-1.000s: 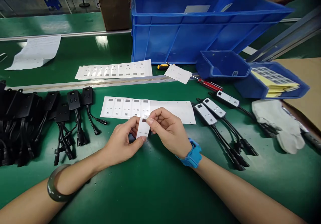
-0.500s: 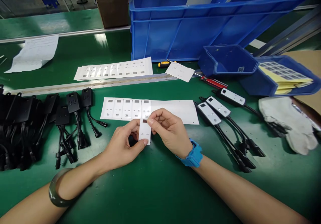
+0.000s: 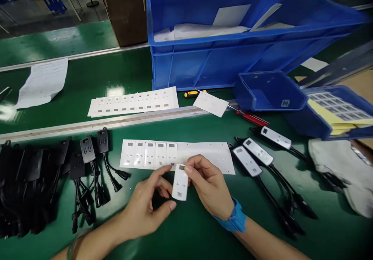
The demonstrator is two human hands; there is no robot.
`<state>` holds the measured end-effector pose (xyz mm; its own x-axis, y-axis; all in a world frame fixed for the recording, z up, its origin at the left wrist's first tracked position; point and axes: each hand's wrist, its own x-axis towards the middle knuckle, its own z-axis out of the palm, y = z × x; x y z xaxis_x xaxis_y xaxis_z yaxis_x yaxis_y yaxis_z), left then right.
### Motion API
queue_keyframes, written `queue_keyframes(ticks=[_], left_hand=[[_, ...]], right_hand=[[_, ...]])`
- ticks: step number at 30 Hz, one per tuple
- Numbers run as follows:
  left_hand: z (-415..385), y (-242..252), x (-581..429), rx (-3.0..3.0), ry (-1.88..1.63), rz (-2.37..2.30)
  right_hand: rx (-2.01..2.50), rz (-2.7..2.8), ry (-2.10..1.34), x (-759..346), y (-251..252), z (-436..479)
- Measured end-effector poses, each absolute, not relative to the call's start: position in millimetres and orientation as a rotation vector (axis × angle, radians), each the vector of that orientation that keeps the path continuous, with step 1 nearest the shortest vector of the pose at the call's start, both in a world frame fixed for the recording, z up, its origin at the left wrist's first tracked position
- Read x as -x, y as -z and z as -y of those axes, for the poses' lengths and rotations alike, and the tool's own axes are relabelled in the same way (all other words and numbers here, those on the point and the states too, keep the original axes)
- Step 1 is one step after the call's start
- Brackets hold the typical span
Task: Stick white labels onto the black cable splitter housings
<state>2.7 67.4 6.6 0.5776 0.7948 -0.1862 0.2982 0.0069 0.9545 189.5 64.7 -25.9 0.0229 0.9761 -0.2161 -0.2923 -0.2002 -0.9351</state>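
Note:
My right hand (image 3: 208, 184) pinches a small white label sticker (image 3: 180, 184) by its upper right edge. The label has a dark window at the top and small print below. My left hand (image 3: 145, 201) is open beside it, thumb and fingers apart around the label's left side. Just beyond my hands lies a label sheet (image 3: 204, 155); several stickers stay on its left part, and its right part is bare backing. To the right lie three black cabled controllers with white labels on their faces, the nearest being a labelled controller (image 3: 247, 161).
Several black controllers without white labels (image 3: 87, 151) lie at the left with their cables. Printed sheets (image 3: 134, 101), screwdrivers (image 3: 253, 118) and a paper slip (image 3: 211, 103) lie behind. A large blue crate (image 3: 186, 67), small blue bins (image 3: 271, 91) and white gloves (image 3: 338, 166) stand or lie around.
The label has moved right and slightly away from my left hand, which has let go of it. My right hand still holds it. The camera view has tilted up.

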Motion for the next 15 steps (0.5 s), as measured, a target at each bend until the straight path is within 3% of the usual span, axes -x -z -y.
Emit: queue_keyframes(ticks=[7,12,15], left_hand=[[-59,-7,3,-1.905,-0.346,-0.780],[-59,-2,14,-2.250,-0.430,-0.996],[-62,-1,15,-2.444,-0.255,-1.107]], right_hand=[[1.102,0.565,-1.508,-215,29,-70],[1.055,0.513,-1.510,-224,32,-72],[1.061,0.492,-1.479,-229,33,-74]])
